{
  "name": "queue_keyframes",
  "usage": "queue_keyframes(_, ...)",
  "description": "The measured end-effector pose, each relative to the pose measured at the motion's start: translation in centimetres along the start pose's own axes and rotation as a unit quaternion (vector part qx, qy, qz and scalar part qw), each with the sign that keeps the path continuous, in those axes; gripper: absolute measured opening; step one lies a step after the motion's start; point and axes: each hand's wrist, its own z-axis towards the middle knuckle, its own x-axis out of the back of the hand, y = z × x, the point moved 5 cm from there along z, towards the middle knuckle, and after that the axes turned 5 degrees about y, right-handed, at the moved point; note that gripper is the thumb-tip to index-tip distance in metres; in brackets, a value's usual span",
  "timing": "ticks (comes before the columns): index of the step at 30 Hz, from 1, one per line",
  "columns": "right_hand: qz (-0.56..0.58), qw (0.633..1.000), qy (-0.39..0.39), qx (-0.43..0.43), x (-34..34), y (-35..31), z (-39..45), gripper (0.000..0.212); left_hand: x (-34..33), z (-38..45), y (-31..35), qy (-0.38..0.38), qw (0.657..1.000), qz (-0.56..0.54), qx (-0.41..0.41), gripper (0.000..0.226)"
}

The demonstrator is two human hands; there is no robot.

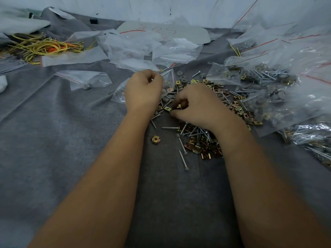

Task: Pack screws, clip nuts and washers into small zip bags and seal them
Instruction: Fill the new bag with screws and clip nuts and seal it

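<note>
My left hand (143,90) grips the mouth of a small clear zip bag (169,78) that holds a few washers and a clip nut. Just right of it, my right hand (195,106) has its fingers curled down in the loose pile and pinches brass clip nuts (167,109) at its fingertips. Loose screws (183,159), more clip nuts (206,149) and grey washers (182,77) lie scattered on the grey cloth (53,140) around and under both hands.
Filled, sealed zip bags (279,90) are heaped on the right. Empty zip bags (143,49) lie at the back centre, and one more bag (84,79) to the left. Yellow and orange wire ties (44,47) sit at the far left.
</note>
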Motion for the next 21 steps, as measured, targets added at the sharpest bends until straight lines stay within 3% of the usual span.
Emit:
queue_keyframes(3,-0.050,0.998,0.011,0.019,-0.3,-0.7,0.1,0.018,0.0,0.1,0.0,0.001,1.000,0.004,0.000,0.019)
queue_keyframes(8,-0.037,0.999,0.003,0.006,0.0,-0.5,-0.1,0.014,-0.1,0.1,0.0,-0.002,1.000,0.001,-0.004,0.019)
queue_keyframes(14,0.093,0.995,0.022,-0.030,0.2,0.2,-0.3,0.015,-0.1,0.1,0.0,-0.003,1.000,-0.003,-0.007,0.019)
queue_keyframes(21,0.147,0.989,0.014,-0.031,-0.2,0.5,0.0,0.021,-0.1,0.1,0.1,-0.007,1.000,0.002,-0.008,0.020)
